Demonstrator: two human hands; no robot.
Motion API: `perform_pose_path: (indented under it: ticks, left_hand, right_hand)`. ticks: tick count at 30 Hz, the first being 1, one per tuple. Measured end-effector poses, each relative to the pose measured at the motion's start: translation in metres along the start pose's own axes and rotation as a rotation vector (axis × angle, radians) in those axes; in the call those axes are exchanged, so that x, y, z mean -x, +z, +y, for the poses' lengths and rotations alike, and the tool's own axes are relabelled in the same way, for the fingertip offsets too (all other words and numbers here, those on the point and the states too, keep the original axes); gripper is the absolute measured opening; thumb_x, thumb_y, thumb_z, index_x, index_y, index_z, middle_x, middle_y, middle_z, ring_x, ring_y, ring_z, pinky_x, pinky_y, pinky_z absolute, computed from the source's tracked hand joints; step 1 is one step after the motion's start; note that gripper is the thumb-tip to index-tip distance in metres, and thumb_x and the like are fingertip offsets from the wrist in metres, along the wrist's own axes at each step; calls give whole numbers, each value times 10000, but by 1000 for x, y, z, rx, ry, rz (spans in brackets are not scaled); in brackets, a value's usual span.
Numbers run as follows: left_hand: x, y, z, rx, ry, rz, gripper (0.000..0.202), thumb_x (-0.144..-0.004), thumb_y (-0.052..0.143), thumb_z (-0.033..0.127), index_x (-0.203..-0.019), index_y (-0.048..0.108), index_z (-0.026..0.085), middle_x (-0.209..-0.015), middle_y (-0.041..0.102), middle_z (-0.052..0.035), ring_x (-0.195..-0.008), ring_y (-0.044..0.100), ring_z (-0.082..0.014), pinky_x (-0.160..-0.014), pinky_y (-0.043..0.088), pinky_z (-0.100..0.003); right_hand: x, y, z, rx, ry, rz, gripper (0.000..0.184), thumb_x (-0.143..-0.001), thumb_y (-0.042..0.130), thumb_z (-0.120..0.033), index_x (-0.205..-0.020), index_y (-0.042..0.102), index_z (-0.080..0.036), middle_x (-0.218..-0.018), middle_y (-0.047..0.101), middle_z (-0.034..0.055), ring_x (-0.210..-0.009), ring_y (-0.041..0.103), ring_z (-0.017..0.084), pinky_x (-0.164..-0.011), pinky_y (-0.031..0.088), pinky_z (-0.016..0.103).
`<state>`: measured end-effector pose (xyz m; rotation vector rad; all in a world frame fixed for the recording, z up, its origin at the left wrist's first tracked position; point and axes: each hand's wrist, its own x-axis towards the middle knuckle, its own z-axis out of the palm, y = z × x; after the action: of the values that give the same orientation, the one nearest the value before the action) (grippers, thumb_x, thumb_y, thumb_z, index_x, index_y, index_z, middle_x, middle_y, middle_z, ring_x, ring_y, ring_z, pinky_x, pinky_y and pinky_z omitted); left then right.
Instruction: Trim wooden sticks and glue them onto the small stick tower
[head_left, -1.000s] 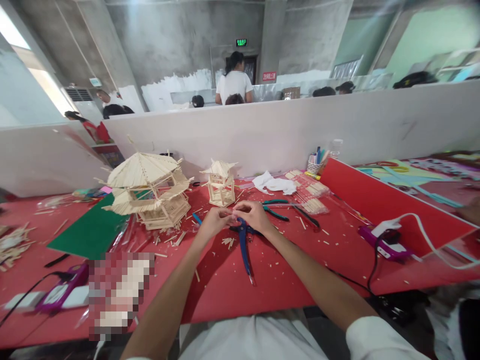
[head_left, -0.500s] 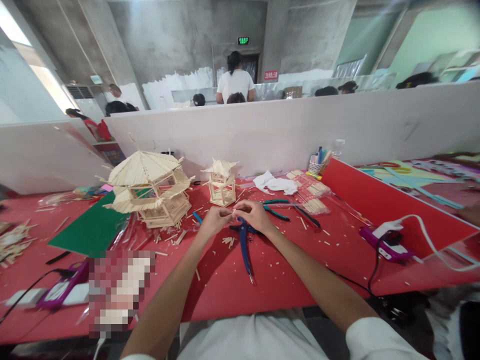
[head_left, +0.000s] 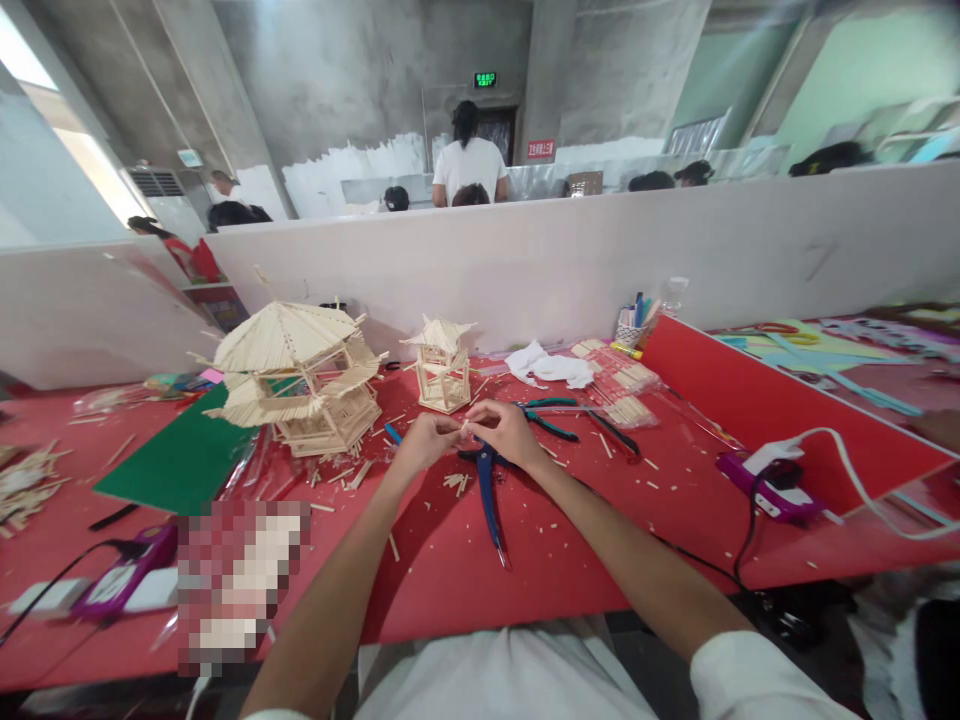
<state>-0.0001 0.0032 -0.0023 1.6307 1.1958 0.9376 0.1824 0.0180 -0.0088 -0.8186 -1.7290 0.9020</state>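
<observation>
My left hand point(head_left: 431, 438) and my right hand point(head_left: 504, 430) meet fingertip to fingertip over the middle of the table, both closed in a pinch. Between the fingertips is a tiny pale piece too small to name. Just below them lies a blue-handled tool point(head_left: 489, 495), its upper end partly hidden by my right hand. Behind my hands stands a small pavilion model of wooden sticks point(head_left: 444, 375). A larger stick pavilion point(head_left: 307, 375) with a two-tier roof stands to the left. Short cut sticks point(head_left: 455, 484) lie beside my left wrist.
Green-handled pliers point(head_left: 555, 420), a white cloth point(head_left: 547, 366) and bagged stick bundles point(head_left: 626, 385) lie to the right. A red board point(head_left: 787, 420) leans there near a purple power strip point(head_left: 772, 490). A green board point(head_left: 176, 460) lies left. A white partition point(head_left: 525, 255) closes the back.
Both hands stay pinched together in nearly the same place, with only slight finger movement. The view has shifted a little. The models and tools have not moved.
</observation>
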Motion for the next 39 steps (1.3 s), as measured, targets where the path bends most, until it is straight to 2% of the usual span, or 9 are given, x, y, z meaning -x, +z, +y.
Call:
perform_pose_path:
  ticks: [8,12,15,18,22,26,31,36,39]
  left_hand:
    - [-3,-7,-6,21,-37,18,350,-657,772,462,-730,734,122,-640,699,-24,-595,637,-143,-630,528,-252]
    - [-5,-19,-15,2,-55,50,344,-660,765,460,-706,726,122,-639,702,-27,-581,632,-138,-631,530,-256]
    - [-7,-26,-23,29,-84,89,357,-624,795,458,-708,727,119,-654,713,-41,-585,639,-138,-628,533,-254]
    - [-9,-32,-29,75,-120,129,388,-580,826,467,-714,728,116,-664,720,-56,-581,644,-135,-624,536,-253]
    - [-9,-35,-29,163,-172,170,425,-524,862,468,-716,721,116,-661,717,-48,-605,663,-141,-650,549,-260]
    - [-7,-35,-22,243,-198,197,424,-485,895,415,-704,709,103,-659,713,-47,-631,676,-148,-696,562,-270]
    - [-6,-35,-16,259,-193,218,403,-482,908,376,-690,694,104,-646,709,-47,-630,676,-155,-703,571,-288]
    - [-5,-38,-15,246,-179,211,418,-483,901,404,-689,697,103,-643,706,-45,-606,657,-142,-690,561,-280]
    - [-5,-40,-14,242,-170,210,453,-475,897,435,-712,706,98,-651,709,-50,-622,662,-152,-685,555,-282]
  right_hand:
    - [-4,-4,-5,43,-10,-43,195,-806,638,-338,-943,656,-200,-942,734,59,-861,697,193,-811,521,324]
    - [3,-14,-12,479,40,-154,392,-790,677,-422,-1119,616,-217,-998,709,92,-867,676,231,-792,495,346]
    - [19,-16,-23,827,154,-262,577,-704,715,-604,-1064,640,-159,-1050,686,210,-996,646,361,-838,467,420]
    - [36,-11,-39,984,305,-332,758,-596,710,-739,-1043,660,-130,-1065,670,273,-1029,629,423,-864,452,471]
    - [45,-5,-64,1091,380,-441,800,-589,722,-701,-1092,667,-81,-1026,676,296,-990,651,419,-839,475,458]
    - [42,-2,-74,1210,379,-611,659,-692,652,-523,-1125,651,-26,-1071,670,281,-988,657,393,-815,502,448]
    - [39,8,-62,1273,494,-526,649,-719,617,-441,-1206,596,-11,-1154,630,298,-1059,623,392,-831,503,475]
    - [34,3,-50,1216,356,-499,559,-828,528,-428,-1188,573,-2,-1153,623,297,-1056,622,376,-870,476,440]
    - [27,-8,-54,1126,320,-390,486,-888,466,-389,-1198,525,-20,-1161,617,283,-1028,634,362,-847,463,415]
